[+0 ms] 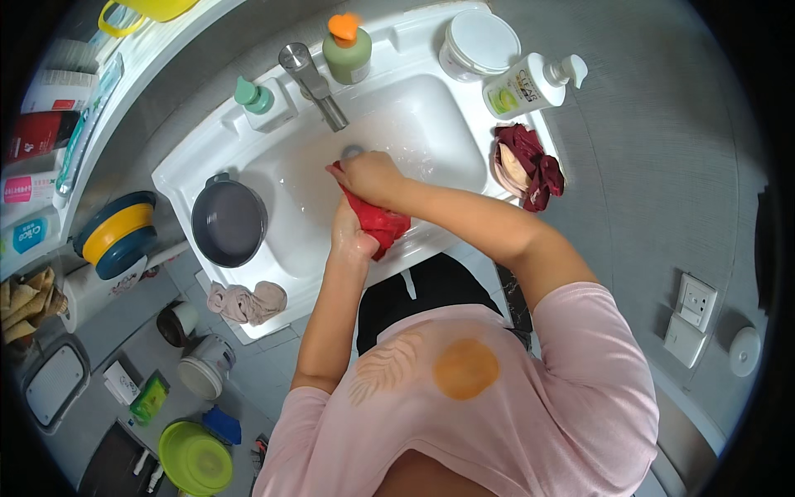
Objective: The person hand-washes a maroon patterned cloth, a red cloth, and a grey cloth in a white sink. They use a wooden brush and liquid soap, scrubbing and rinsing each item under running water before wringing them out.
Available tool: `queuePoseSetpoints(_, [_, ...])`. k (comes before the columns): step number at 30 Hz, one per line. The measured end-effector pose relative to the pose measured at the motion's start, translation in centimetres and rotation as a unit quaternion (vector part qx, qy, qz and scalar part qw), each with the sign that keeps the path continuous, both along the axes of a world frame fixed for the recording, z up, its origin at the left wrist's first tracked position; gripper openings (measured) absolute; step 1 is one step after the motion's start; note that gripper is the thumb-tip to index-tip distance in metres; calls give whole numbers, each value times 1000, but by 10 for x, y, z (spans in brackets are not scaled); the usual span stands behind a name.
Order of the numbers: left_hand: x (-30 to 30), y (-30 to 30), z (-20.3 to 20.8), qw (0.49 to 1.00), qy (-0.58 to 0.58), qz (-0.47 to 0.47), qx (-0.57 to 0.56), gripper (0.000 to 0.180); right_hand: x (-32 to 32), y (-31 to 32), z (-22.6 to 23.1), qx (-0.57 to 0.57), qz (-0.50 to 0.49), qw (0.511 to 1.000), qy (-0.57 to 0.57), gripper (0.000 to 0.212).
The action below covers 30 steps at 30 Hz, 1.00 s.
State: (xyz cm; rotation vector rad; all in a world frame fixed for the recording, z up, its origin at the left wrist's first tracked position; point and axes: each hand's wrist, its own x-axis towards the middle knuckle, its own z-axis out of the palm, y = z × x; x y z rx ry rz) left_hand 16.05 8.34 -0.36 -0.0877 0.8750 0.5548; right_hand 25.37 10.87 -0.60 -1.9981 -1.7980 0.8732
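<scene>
A wet red cloth (383, 224) is bunched between my two hands over the near side of the white sink (447, 137). My left hand (351, 230) grips it from below and to the left, its skin shiny with water or suds. My right hand (371, 176) is closed on the upper end, near the drain, with a red corner poking out past the fingers. Folds of the cloth hang toward the sink's front edge. Just beyond my hands, the metal faucet (315, 83) reaches over the basin. Whether water runs from it I cannot tell.
On the sink's left ledge sit a dark grey round basin (229, 224) and a greyish crumpled cloth (248, 303). Pump bottles (348, 56), a white lidded tub (480, 43) and a maroon garment (538, 166) line the back and right rim. A shelf (124, 91) curves along the left.
</scene>
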Motion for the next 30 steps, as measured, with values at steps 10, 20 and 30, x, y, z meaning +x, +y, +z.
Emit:
queuePoseSetpoints(10, [1,9,12,999,-21,1,28,26,-20,-4,3,157,85,982,-55,39])
queuePoseSetpoints(20, [-41,19,34,982,63,0,177,41,26,-12,20,-31,-118,907,403,34])
queuePoseSetpoints(30, [-42,33,56,967,121,27,222,42,35,-21,53,-301,-23,768,565,42])
